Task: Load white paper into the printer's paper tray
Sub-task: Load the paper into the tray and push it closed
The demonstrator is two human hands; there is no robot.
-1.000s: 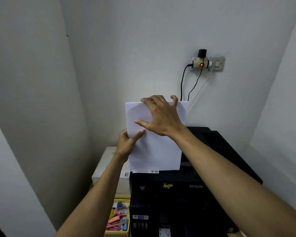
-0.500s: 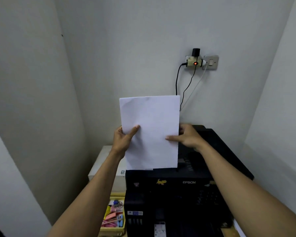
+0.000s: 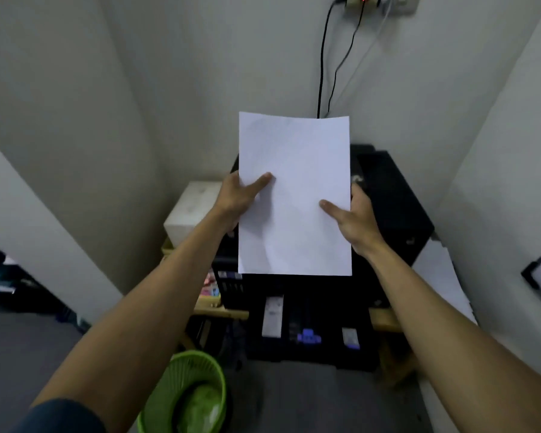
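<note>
A stack of white paper hangs upright in the air above a black printer, hiding most of the printer's top. My left hand grips the paper's left edge, thumb on the front. My right hand grips the right edge the same way. The paper's bottom edge is free, in front of the printer's front face. The paper tray itself is hidden behind the sheets.
A white box sits left of the printer on a wooden table. A green basket stands on the floor at lower left. Cables run down the back wall. Loose white sheets lie right of the printer. Walls close in on both sides.
The paper has come up out of the printer's rear and toward me. My right hand moved from the top of the sheets to the right edge. The view tilted downward.
</note>
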